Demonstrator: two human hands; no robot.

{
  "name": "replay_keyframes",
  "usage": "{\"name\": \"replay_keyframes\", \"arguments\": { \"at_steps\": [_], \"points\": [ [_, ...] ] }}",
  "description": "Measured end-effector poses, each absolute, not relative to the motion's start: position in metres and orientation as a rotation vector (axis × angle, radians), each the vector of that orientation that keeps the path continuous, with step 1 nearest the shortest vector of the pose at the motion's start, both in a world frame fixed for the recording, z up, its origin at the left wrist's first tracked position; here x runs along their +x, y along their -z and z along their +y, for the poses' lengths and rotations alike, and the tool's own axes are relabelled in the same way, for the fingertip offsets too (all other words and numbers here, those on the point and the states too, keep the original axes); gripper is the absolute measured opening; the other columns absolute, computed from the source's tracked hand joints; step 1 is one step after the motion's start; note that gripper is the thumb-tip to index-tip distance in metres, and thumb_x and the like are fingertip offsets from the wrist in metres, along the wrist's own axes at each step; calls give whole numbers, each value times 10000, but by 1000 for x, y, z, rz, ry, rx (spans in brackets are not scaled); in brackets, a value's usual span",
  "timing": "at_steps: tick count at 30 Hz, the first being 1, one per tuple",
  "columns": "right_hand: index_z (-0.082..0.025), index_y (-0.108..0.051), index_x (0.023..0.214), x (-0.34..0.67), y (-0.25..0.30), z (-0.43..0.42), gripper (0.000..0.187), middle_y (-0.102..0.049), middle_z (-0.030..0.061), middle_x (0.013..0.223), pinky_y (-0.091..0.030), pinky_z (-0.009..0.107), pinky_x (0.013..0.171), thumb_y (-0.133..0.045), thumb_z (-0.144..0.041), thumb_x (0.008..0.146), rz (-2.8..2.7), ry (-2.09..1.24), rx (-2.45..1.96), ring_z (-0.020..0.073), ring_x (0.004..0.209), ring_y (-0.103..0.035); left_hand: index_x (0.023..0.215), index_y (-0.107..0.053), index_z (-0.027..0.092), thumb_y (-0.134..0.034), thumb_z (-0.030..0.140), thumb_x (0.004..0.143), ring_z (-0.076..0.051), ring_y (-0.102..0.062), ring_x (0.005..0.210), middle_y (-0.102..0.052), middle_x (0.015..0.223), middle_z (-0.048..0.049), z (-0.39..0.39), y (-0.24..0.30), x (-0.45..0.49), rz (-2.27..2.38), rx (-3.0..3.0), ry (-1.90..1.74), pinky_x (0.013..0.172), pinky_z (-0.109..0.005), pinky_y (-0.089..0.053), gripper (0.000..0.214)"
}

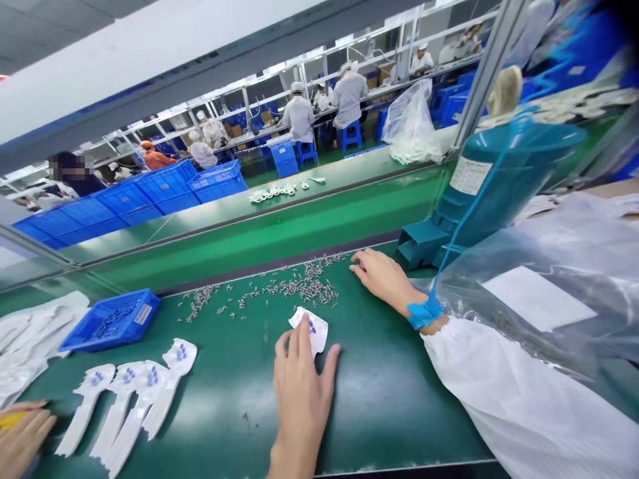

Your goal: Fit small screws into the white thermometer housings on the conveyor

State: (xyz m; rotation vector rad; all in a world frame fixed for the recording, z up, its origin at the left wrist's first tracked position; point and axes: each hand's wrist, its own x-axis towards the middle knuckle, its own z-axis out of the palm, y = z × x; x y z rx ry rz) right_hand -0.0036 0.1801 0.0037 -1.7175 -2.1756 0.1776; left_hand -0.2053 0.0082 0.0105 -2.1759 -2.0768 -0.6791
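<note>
We pin a white plastic piece [310, 328] flat under our open left hand [301, 386]; our right hand [382, 276], unclenched, reaches the small screws [299, 286], needing a pinch next.

Table mat [384, 392]: dark green. White plastic piece [312, 329] under left hand [299, 392]: blue dots. Flat pieces [124, 406], near left: white, blue marks. Small tray [112, 322]: blue. Screws [299, 286]: silver-grey. Wrist strap [423, 313], right hand [382, 276]: bright blue. Sleeve [524, 406]: white. Machine [499, 179]: teal.
</note>
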Motion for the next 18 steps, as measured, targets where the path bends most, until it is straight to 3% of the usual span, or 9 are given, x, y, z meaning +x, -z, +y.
{"name": "replay_keyframes", "arguments": {
  "at_steps": [6,11,15,18],
  "points": [
    [-206,-633,1051,-8,-8,171,159,-671,63,1064,-438,306,758,-508,-284,989,-2224,-195,-1711,236,989,-628,1507,-373,176,-515,459,990,-369,-413,1347,-511,1467,-118,37,-13,-184,-1924,-2234,382,966,-498,-506,606],
    [-199,-633,1073,-10,-13,167,173,-673,80,1086,-441,302,787,-498,-269,990,-2262,-224,-1700,231,1002,-620,1479,-426,209,-534,469,985,-354,-469,1307,-589,1382,-104,58,-19,-184,-1928,-2236,127,913,-482,-534,569],
    [-199,-634,1078,-9,-17,166,180,-675,90,1082,-446,303,791,-492,-266,991,-2261,-256,-1696,228,992,-626,1375,-546,190,-558,441,979,-318,-521,1222,-624,1301,-109,58,-19,-191,-1913,-2258,287,899,-423,-541,469],
    [-203,-633,1071,-8,-18,166,173,-676,89,1078,-447,303,783,-496,-268,990,-2246,-262,-1702,232,991,-629,1391,-524,183,-541,476,979,-309,-528,1190,-616,1292,-124,58,-28,-206,-1904,-2221,576,958,-439,-502,506]
  ]
}}
